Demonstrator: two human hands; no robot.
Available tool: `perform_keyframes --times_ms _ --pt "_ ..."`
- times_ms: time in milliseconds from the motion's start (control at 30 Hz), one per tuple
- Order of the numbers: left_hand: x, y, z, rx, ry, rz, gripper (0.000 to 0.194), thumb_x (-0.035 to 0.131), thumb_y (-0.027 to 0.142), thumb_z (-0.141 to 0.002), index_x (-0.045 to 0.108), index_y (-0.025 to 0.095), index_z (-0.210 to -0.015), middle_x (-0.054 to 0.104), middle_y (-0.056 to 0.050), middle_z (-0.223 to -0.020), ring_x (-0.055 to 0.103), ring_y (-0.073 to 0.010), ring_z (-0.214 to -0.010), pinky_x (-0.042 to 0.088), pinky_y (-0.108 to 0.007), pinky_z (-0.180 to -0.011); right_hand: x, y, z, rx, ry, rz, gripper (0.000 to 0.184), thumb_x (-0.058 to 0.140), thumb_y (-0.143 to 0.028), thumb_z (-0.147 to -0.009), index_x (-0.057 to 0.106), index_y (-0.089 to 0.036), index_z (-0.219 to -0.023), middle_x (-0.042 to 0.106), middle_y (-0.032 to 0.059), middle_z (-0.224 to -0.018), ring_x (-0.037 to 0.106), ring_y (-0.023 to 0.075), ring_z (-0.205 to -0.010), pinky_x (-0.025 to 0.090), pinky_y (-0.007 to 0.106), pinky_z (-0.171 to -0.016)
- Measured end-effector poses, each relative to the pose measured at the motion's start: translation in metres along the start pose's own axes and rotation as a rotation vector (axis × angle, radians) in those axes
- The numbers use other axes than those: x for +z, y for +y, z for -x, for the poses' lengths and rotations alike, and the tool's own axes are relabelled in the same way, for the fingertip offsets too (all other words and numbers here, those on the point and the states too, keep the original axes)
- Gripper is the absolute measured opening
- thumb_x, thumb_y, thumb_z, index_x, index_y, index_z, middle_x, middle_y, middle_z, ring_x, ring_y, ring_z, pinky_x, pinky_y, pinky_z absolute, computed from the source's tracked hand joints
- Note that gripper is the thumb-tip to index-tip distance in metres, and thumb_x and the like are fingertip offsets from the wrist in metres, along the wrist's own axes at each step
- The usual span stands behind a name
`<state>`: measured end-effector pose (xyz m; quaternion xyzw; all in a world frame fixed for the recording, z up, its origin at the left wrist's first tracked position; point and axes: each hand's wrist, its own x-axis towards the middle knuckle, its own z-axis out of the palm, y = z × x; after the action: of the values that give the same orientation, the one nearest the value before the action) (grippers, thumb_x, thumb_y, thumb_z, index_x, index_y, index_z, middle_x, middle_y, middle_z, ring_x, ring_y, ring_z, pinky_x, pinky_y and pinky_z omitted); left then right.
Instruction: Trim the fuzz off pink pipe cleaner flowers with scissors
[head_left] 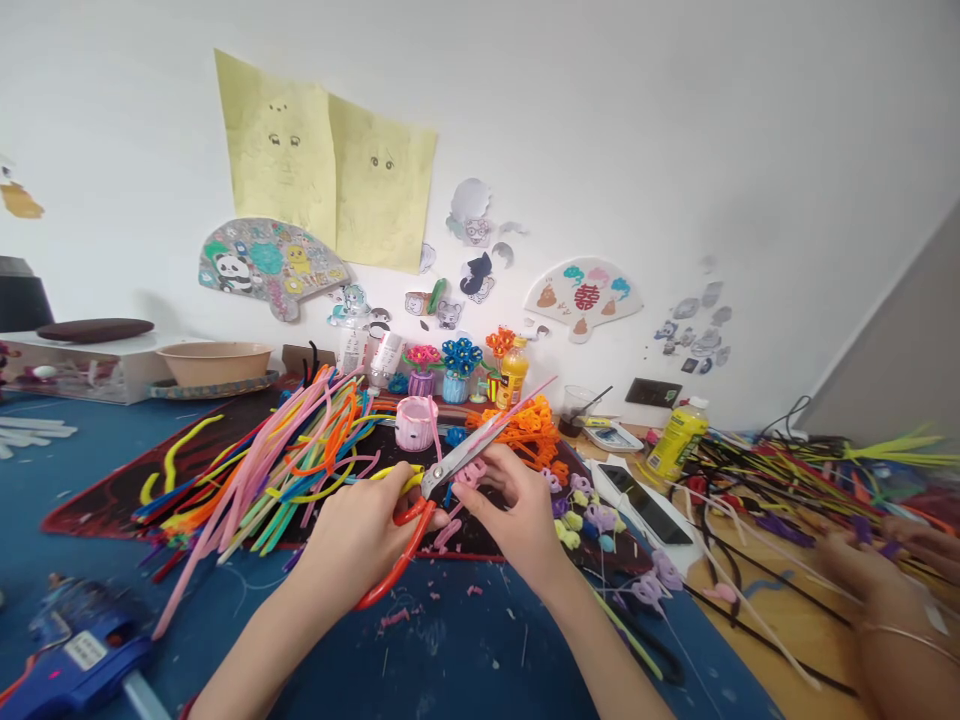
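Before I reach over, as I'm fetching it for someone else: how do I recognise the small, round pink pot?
On the blue tabletop, find the dark, red-edged mat. Beyond the red-handled metal scissors stands the small, round pink pot. Its pink colour sets it apart from the flower-topped purple pot and pale-blue pot behind.

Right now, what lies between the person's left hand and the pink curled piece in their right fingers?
In the head view, the scissors, held in the left hand, with blades angled past the pink curled piece; contact is unclear.
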<state>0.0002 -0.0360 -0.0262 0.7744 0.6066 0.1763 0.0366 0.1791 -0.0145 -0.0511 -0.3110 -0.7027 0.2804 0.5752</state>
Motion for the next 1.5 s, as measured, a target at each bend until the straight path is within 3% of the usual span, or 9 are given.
perform_keyframes --times_ms 200,300,600,800,1100,1500 --pt "-0.0023 0.0025 0.0008 -0.056 0.014 -0.008 0.022 0.048 0.045 -0.083 0.049 0.025 -0.092 0.071 -0.002 -0.086 0.068 -0.0276 -0.082 0.031 -0.027 -0.057 -0.0002 -0.0022 -0.0002 -0.016 -0.016 0.045 0.022 0.068 -0.024 -0.078 0.062 -0.021 -0.1 0.07 0.0041 -0.091 0.069 0.0198 -0.083 0.057 0.032 -0.079" --pt "-0.0014 0.0015 0.0014 -0.047 0.049 -0.032 0.023 0.045 0.047 -0.084 0.049 0.025 -0.092 0.071 -0.002 -0.085 0.068 -0.028 -0.081 0.031 -0.027 -0.057 -0.0002 -0.0024 0.0008 -0.024 -0.039 0.065 0.021 0.067 -0.023 -0.079 0.063 -0.02 -0.099 0.07 0.0042 -0.091 0.068 0.0197 -0.083 0.056 0.031 -0.078" --pt "-0.0029 0.0032 -0.0005 -0.047 -0.003 -0.023 0.024 0.046 0.047 -0.085 0.052 0.026 -0.094 0.072 -0.002 -0.082 0.068 -0.0272 -0.082 0.031 -0.026 -0.057 -0.0006 -0.0018 0.0 -0.017 -0.015 0.059 0.027 0.067 -0.023 -0.078 0.06 -0.021 -0.104 0.069 0.0039 -0.094 0.068 0.0195 -0.087 0.056 0.031 -0.079" --pt "-0.0031 0.0057 0.0001 -0.073 -0.017 -0.063 0.028 0.046 0.046 -0.084 0.052 0.023 -0.098 0.072 -0.007 -0.088 0.069 -0.0296 -0.084 0.032 -0.027 -0.057 0.0011 -0.0049 -0.0005 -0.044 -0.044 0.094 0.024 0.064 -0.024 -0.081 0.059 -0.021 -0.105 0.07 0.0042 -0.094 0.069 0.0192 -0.084 0.057 0.032 -0.079" --pt "-0.0019 0.0029 -0.0004 -0.028 -0.043 -0.018 0.024 0.043 0.046 -0.087 0.053 0.024 -0.091 0.07 -0.004 -0.079 0.067 -0.0239 -0.077 0.033 -0.025 -0.058 -0.0007 -0.0071 -0.0007 -0.045 -0.051 0.098 0.023 0.062 -0.022 -0.082 0.058 -0.021 -0.105 0.069 0.0036 -0.092 0.068 0.0183 -0.083 0.056 0.031 -0.08" --pt "0.0003 -0.0004 -0.0017 -0.028 -0.03 0.021 0.026 0.042 0.046 -0.087 0.054 0.023 -0.088 0.069 -0.004 -0.076 0.066 -0.0234 -0.075 0.033 -0.025 -0.058 0.0019 -0.0075 -0.0018 -0.059 -0.092 0.115 0.021 0.061 -0.02 -0.081 0.06 -0.021 -0.102 0.068 0.0027 -0.088 0.068 0.0179 -0.078 0.055 0.028 -0.074"
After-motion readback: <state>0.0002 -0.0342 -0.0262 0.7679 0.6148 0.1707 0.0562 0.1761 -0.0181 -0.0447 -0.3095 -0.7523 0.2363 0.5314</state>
